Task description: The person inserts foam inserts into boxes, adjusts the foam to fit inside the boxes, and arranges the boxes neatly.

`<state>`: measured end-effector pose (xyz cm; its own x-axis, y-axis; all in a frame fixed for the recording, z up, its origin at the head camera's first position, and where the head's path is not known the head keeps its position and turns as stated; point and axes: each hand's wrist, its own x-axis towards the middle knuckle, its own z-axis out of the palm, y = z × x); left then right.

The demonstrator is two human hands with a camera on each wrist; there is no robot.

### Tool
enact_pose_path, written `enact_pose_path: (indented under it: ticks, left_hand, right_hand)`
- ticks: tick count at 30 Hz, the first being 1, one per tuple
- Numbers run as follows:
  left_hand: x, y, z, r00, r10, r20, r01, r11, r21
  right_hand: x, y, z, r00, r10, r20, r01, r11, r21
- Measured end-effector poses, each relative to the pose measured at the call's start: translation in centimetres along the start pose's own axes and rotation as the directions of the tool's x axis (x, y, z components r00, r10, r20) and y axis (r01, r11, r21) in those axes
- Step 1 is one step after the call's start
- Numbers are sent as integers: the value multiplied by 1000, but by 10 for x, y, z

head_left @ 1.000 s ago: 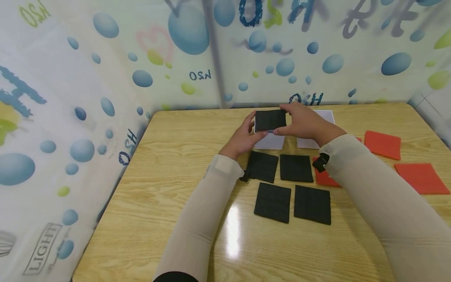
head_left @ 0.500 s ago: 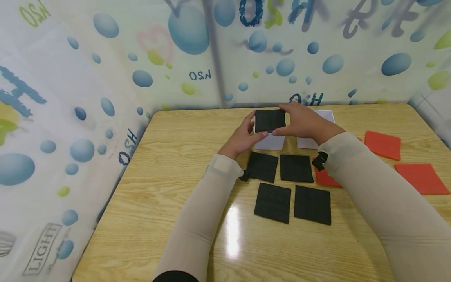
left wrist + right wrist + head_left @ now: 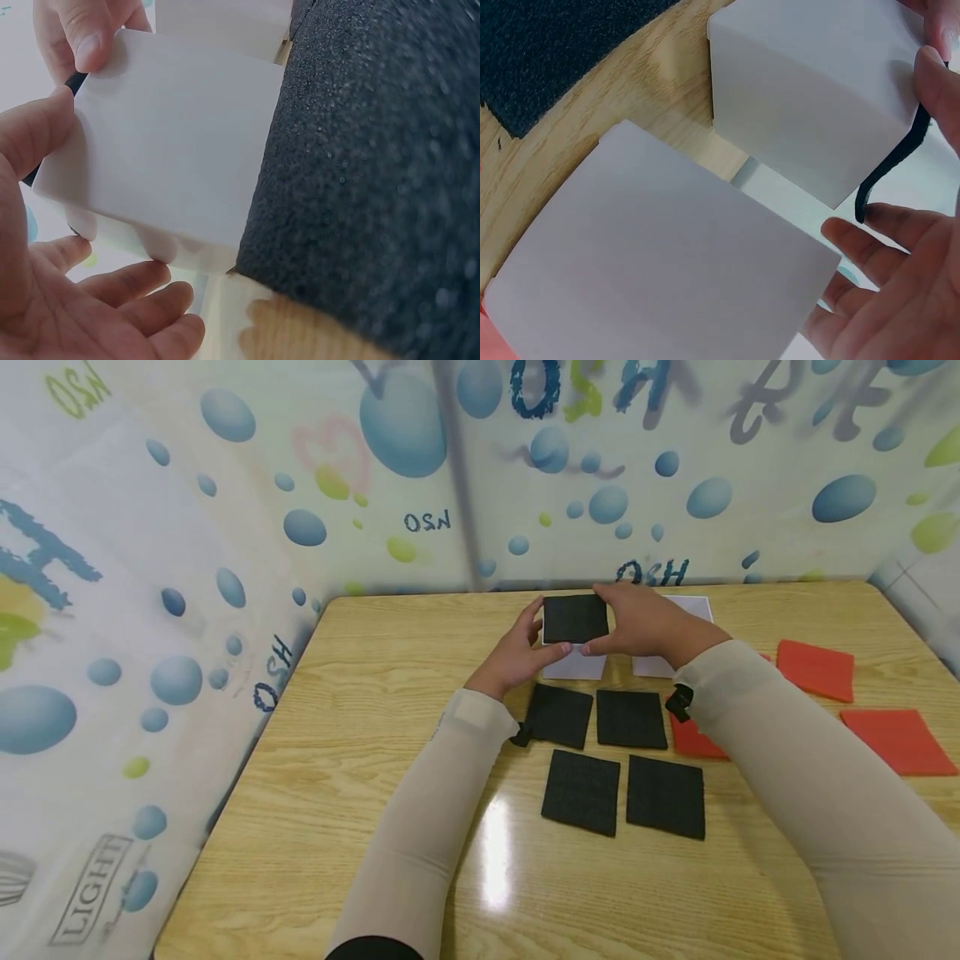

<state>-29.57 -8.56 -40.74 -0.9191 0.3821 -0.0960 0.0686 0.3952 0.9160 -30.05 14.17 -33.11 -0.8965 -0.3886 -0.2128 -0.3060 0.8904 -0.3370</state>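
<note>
A black foam square [image 3: 576, 619] lies at the top of a white box [image 3: 165, 135] at the table's far edge. My left hand [image 3: 516, 650] holds this box at its left side, thumb at the front upper edge and fingers along the side. My right hand [image 3: 651, 623] grips the foam square at its right end, thumb in front and a finger behind. In the right wrist view the foam's edge curves down past the box. Whether the foam lies inside the rim, I cannot tell. A second white box [image 3: 667, 255] stands just right, partly behind my right hand.
Several more black foam squares [image 3: 632, 719] lie in two rows nearer me on the wooden table [image 3: 360, 727]. Red foam squares [image 3: 815, 670] lie to the right, one partly under my right forearm. A patterned sheet [image 3: 480, 485] hangs behind the table.
The foam square's front edge has come slightly nearer and lower at the box's front rim. My right hand has shifted a little left; my left hand has hardly moved.
</note>
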Motion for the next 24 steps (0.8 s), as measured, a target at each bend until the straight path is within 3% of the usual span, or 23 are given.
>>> enact_pose_path:
  ticks: [7, 17, 24]
  left_hand:
    - [-2, 1, 0, 1000, 2, -2, -2, 1000, -3]
    - [-1, 3, -1, 1000, -1, -5, 1, 1000, 10]
    - [0, 1, 0, 1000, 9, -5, -9, 1000, 20]
  right_hand:
    - [-6, -4, 2, 999, -27, -20, 26, 998, -62]
    - [-24, -22, 17, 978, -206, -23, 196, 955, -223]
    - [-24, -27, 25, 977, -214, 10, 208, 939, -273]
